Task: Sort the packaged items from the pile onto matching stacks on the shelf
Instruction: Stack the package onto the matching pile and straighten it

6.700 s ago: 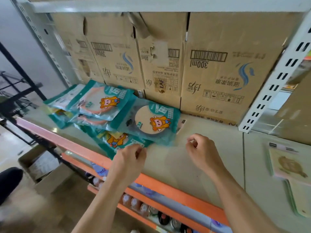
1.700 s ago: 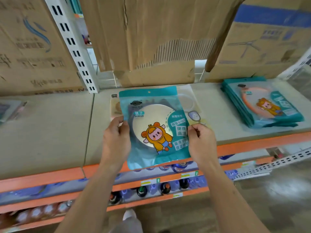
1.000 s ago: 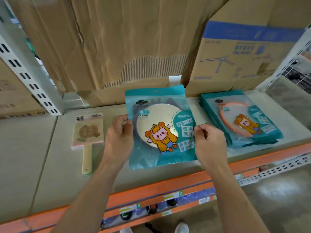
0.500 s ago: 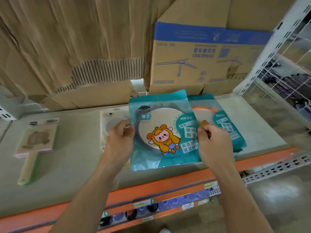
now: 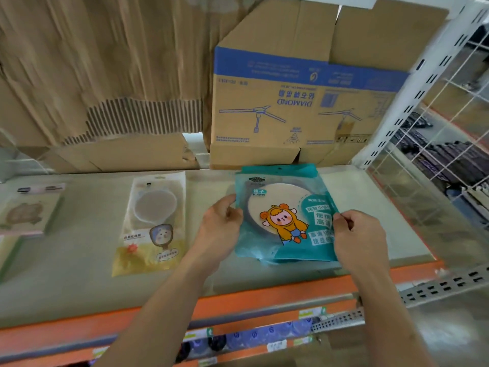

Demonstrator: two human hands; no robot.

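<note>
Teal plastic, pinched at both sides: the left hand point(image 5: 219, 229) grips the left edge of the mirror packet point(image 5: 285, 221), thumb on its face and fingers curled beneath, while the right hand point(image 5: 357, 237) pinches the right edge between thumb and curled fingers. The packet, printed with a cartoon figure in a yellow hood, lies flat and low over the shelf point(image 5: 370, 207), toward its right end. Whether it touches the board, or rests on a matching stack hidden under it, cannot be told from the head view.

The step in hand looks like the set-down of one sorted item. On that reading, the next move calls for squaring the packet over its spot, lowering it level and letting both pinches go together so it does not slide.

Outward, a clear-and-yellow packet point(image 5: 153, 223) holding a different round mirror lies well apart to the left, and a pale card-backed item point(image 5: 26, 213) sits at the far left of view. A blue-banded carton point(image 5: 291, 102) stands just behind the packet's top edge, leaving little depth at the back. To the right, bare board runs to a white slotted upright point(image 5: 412, 83) and a wire mesh panel point(image 5: 436, 181), which close off that end. The orange front rail point(image 5: 264, 300) marks the near lip, and a pull toward the body could carry the packet over it. The widest open room is the strip between the two packets.
</note>
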